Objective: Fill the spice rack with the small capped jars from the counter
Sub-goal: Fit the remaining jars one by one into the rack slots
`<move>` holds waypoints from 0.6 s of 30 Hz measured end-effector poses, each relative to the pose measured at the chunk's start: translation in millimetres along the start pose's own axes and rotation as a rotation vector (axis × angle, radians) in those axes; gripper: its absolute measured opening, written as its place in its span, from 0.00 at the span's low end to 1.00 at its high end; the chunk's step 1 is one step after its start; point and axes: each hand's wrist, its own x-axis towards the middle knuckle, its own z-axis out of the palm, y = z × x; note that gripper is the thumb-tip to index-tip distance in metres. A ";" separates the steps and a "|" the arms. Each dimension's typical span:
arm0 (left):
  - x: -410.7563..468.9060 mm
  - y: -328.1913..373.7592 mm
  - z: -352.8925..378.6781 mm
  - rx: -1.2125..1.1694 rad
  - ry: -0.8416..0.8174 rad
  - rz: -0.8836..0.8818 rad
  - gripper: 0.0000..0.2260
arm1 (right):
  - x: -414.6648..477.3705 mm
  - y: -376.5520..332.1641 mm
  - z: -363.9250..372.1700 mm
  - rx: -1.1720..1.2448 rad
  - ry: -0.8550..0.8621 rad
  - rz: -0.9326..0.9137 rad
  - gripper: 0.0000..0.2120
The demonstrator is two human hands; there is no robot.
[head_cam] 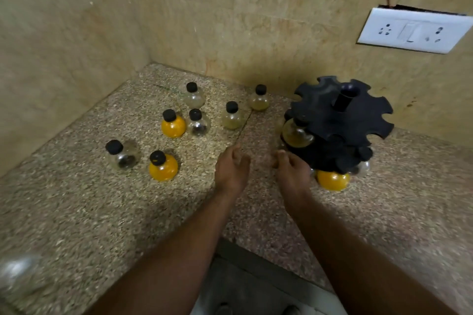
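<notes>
While both forearms reach over the table (76,212), left hand (231,169) and right hand (291,171) hover side by side, fingers loosely curled, holding nothing; spice rack (340,120) sits just right of the right hand, seven capped jars (173,124) off left.

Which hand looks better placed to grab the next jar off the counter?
Probably the left hand. It holds nothing and the loose jars stand on its side of the counter, the nearest being the nearer orange jar and a pale jar. The right hand sits by the spice rack, farther away.
</notes>
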 end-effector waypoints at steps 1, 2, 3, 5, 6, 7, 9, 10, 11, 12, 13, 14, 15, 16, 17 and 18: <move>-1.8 -12.1 -6.9 0.002 0.026 -0.036 0.17 | -2.8 6.0 7.9 -0.069 -0.045 -0.004 0.15; -5.2 -21.3 -12.8 -0.008 0.049 -0.068 0.15 | -5.2 11.0 14.0 -0.129 -0.089 -0.014 0.13; -6.9 -33.5 -22.0 -0.031 0.073 -0.103 0.14 | -8.6 15.7 24.4 -0.202 -0.134 -0.032 0.12; -11.2 -54.7 -39.6 -0.059 0.120 -0.147 0.14 | -14.8 23.8 42.3 -0.322 -0.209 -0.083 0.12; -13.3 -64.6 -50.0 -0.046 0.139 -0.171 0.15 | -19.2 26.1 53.0 -0.373 -0.251 -0.104 0.14; -14.2 -74.9 -60.0 -0.038 0.170 -0.191 0.17 | -23.7 27.4 64.4 -0.432 -0.290 -0.113 0.15; -16.2 -94.1 -80.1 -0.057 0.269 -0.224 0.20 | -32.9 32.4 89.5 -0.567 -0.358 -0.122 0.19; -17.7 -98.6 -89.2 -0.055 0.315 -0.236 0.20 | -36.0 35.4 99.7 -0.639 -0.385 -0.131 0.23; -17.9 -101.2 -97.7 -0.033 0.364 -0.239 0.19 | -37.9 38.7 110.1 -0.710 -0.414 -0.137 0.26; -16.4 -103.1 -104.3 -0.001 0.407 -0.234 0.20 | -39.6 41.2 119.1 -0.774 -0.446 -0.144 0.30; -13.4 -108.5 -113.0 0.024 0.443 -0.220 0.23 | -42.9 43.6 131.0 -0.842 -0.479 -0.141 0.33; -10.9 -107.4 -120.7 0.034 0.469 -0.201 0.26 | -45.2 44.9 139.1 -0.908 -0.505 -0.143 0.36; -7.6 -108.8 -126.8 0.043 0.491 -0.179 0.30 | -47.3 46.4 145.3 -0.968 -0.527 -0.135 0.38; -4.2 -108.8 -132.8 0.052 0.498 -0.161 0.32 | -48.8 48.4 150.3 -1.018 -0.552 -0.123 0.40; -0.2 -108.7 -139.0 0.066 0.496 -0.135 0.33 | -49.6 51.3 155.6 -1.055 -0.577 -0.117 0.41; 4.4 -108.7 -144.8 0.091 0.479 -0.108 0.33 | -51.6 53.8 160.5 -1.086 -0.600 -0.110 0.42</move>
